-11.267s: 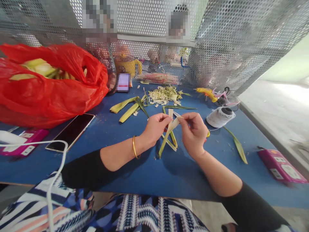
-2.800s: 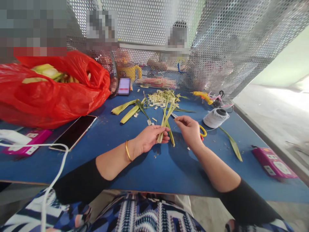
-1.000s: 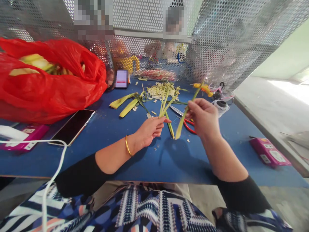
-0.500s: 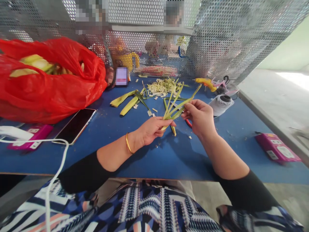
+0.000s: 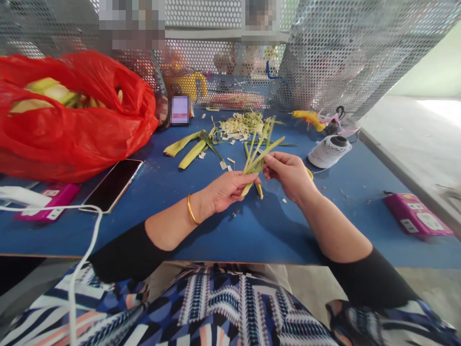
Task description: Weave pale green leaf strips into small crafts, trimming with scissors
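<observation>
My left hand (image 5: 234,190) is closed round the lower ends of a small bunch of pale green leaf strips (image 5: 255,153), which fan out upward and away. My right hand (image 5: 284,173), just to its right, pinches the side of one strip with thumb and fingertips. Below the bunch a yellowish stalk piece (image 5: 260,191) lies on the blue table (image 5: 223,240). Left of my hands rest folded yellow-green leaf pieces (image 5: 192,154). A heap of cut leaf scraps (image 5: 241,125) lies beyond the bunch.
A red plastic bag (image 5: 118,139) of leaves stands left, near a dark phone (image 5: 113,186) and a white cable (image 5: 94,230). A white thread spool (image 5: 328,152), yellow glue gun (image 5: 308,119) and purple power strip (image 5: 416,214) sit right. Perforated metal (image 5: 324,62) closes the back.
My right hand has moved left, closer to my left hand, bringing the outer strip in toward the others. My left hand keeps its hold. The view has shifted slightly.
</observation>
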